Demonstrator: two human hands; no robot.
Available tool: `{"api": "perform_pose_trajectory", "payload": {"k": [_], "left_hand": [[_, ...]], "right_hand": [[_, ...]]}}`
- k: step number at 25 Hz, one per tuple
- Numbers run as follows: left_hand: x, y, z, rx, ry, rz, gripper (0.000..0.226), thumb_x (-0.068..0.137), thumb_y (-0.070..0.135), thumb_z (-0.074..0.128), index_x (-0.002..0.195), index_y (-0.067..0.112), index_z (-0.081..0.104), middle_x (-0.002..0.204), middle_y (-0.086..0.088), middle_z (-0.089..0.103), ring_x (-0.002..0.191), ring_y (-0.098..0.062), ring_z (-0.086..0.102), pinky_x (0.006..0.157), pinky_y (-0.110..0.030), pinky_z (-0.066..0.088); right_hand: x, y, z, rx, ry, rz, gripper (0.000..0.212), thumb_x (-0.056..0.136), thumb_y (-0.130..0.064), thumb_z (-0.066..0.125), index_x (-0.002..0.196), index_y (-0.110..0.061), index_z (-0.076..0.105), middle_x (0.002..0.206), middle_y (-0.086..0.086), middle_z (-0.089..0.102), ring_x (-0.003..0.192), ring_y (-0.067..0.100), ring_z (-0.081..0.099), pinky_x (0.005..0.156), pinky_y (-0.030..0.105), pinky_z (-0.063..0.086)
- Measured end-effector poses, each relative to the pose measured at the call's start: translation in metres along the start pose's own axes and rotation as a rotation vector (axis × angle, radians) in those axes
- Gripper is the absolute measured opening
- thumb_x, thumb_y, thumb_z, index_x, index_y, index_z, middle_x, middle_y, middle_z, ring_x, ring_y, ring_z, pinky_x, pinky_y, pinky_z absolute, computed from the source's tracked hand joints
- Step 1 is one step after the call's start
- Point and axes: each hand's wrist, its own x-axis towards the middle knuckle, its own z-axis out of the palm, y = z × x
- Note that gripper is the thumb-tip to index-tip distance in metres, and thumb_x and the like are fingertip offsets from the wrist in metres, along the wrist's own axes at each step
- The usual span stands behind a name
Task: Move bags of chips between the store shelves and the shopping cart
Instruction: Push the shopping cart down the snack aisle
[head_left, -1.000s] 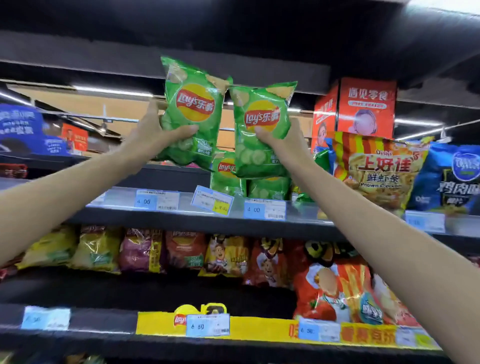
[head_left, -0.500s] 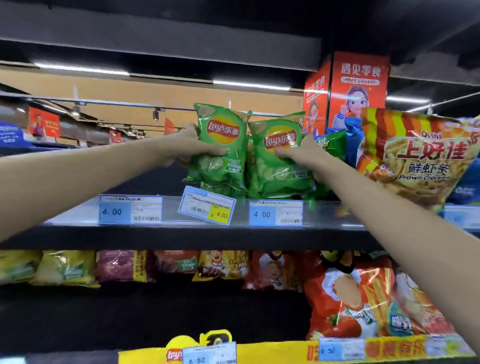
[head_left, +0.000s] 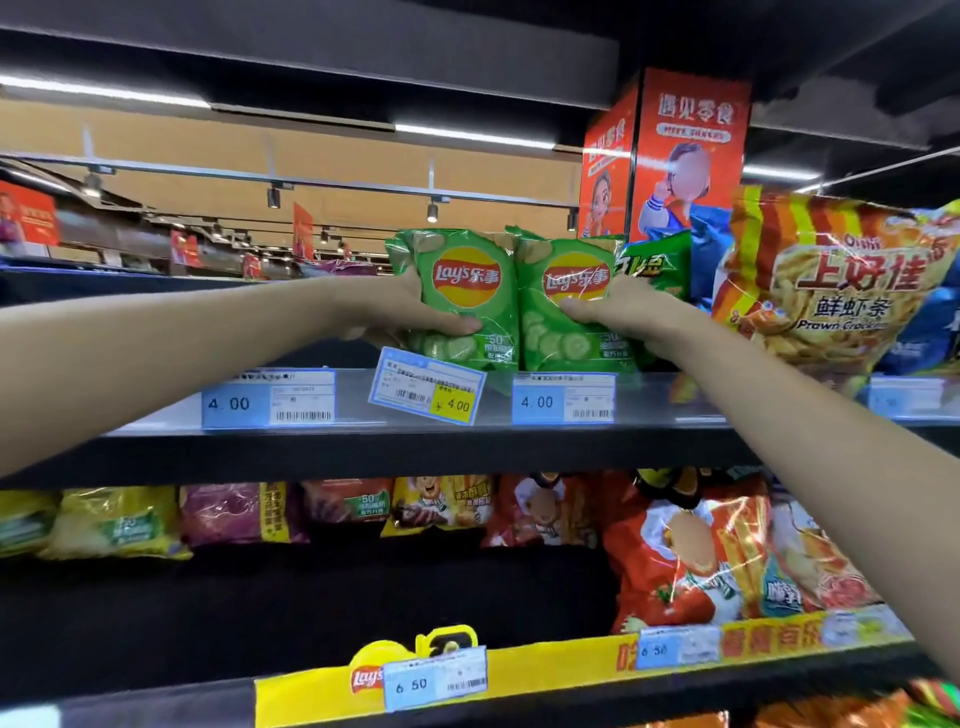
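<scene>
On the shelf (head_left: 363, 395), each hand grips an apparently resting green bag: left hand (head_left: 402, 312), right hand (head_left: 618, 312).

Bright ceiling strip lights (head_left: 470, 136) illuminate the aisle; glare streaks the prawn cracker bag (head_left: 831, 283). The lower shelf recess lies in shadow. Edges bow with wide-angle distortion and slight blur.

Two bare forearms, no sleeves, watch or rings visible on left grip (head_left: 395, 312) or right grip (head_left: 618, 312)

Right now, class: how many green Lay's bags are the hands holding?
2: one in the left hand, bag; one in the right hand, bag. More may sit hidden behind.
</scene>
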Motion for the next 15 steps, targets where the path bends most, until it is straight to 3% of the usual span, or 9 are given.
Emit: {"api": "perform_pose_trajectory", "payload": {"k": [2, 4, 6, 8, 12, 15], "left_hand": [[-0.007, 0.005, -0.001, 0.026, -0.019, 0.008, 0.074, 0.075, 0.056, 0.075, 0.135, 0.022, 0.049, 0.115, -0.005, 0.068, 0.084, -0.014, 0.066, 0.063, -0.026, 0.053], [-0.018, 0.013, -0.004, 0.16, -0.048, -0.009, 0.068, 0.075, 0.068, 0.066, 0.126, 0.025, 0.055, 0.1, -0.001, 0.071, 0.076, -0.014, 0.068, 0.055, -0.023, 0.052], [-0.027, 0.02, -0.006, 0.368, -0.043, -0.035, 0.091, 0.061, 0.087, 0.053, 0.118, 0.017, 0.059, 0.09, -0.005, 0.072, 0.067, -0.017, 0.07, 0.048, -0.022, 0.051], [-0.03, 0.023, -0.01, 0.471, -0.024, -0.076, 0.103, 0.053, 0.094, 0.045, 0.107, 0.009, 0.062, 0.083, -0.01, 0.072, 0.064, -0.019, 0.071, 0.05, -0.023, 0.053], [-0.054, 0.034, -0.021, 0.612, 0.02, -0.013, 0.052, 0.086, 0.071, 0.05, 0.075, 0.019, 0.053, 0.069, -0.007, 0.061, 0.061, -0.019, 0.06, 0.056, -0.025, 0.05], [-0.076, 0.036, -0.027, 0.764, 0.161, 0.095, 0.044, 0.094, 0.057, 0.053, 0.086, 0.014, 0.06, 0.075, -0.003, 0.059, 0.067, -0.018, 0.054, 0.055, -0.027, 0.041]], "right_hand": [[-0.007, -0.004, 0.004, -0.137, 0.113, -0.011, 0.066, 0.084, -0.044, 0.073, 0.13, -0.002, 0.049, 0.129, 0.017, 0.056, 0.116, 0.032, 0.054, 0.093, 0.035, 0.045], [-0.019, -0.012, 0.006, -0.287, 0.212, -0.006, 0.085, 0.086, -0.043, 0.071, 0.145, 0.001, 0.029, 0.145, 0.021, 0.038, 0.131, 0.036, 0.041, 0.107, 0.044, 0.039], [-0.028, -0.018, 0.006, -0.377, 0.238, -0.003, 0.095, 0.09, -0.036, 0.069, 0.152, 0.004, 0.01, 0.153, 0.023, 0.023, 0.138, 0.039, 0.029, 0.114, 0.047, 0.03], [-0.035, -0.021, 0.005, -0.419, 0.226, -0.028, 0.097, 0.09, -0.029, 0.069, 0.152, 0.004, 0.003, 0.154, 0.024, 0.017, 0.139, 0.041, 0.025, 0.114, 0.049, 0.028], [-0.053, -0.023, -0.004, -0.405, 0.214, -0.14, 0.078, 0.086, -0.023, 0.07, 0.148, -0.004, 0.025, 0.147, 0.019, 0.03, 0.133, 0.04, 0.033, 0.108, 0.049, 0.037], [-0.083, -0.028, -0.004, -0.435, 0.246, -0.317, 0.059, 0.092, -0.023, 0.062, 0.144, -0.007, 0.038, 0.143, 0.015, 0.041, 0.132, 0.035, 0.039, 0.109, 0.047, 0.037]]}}
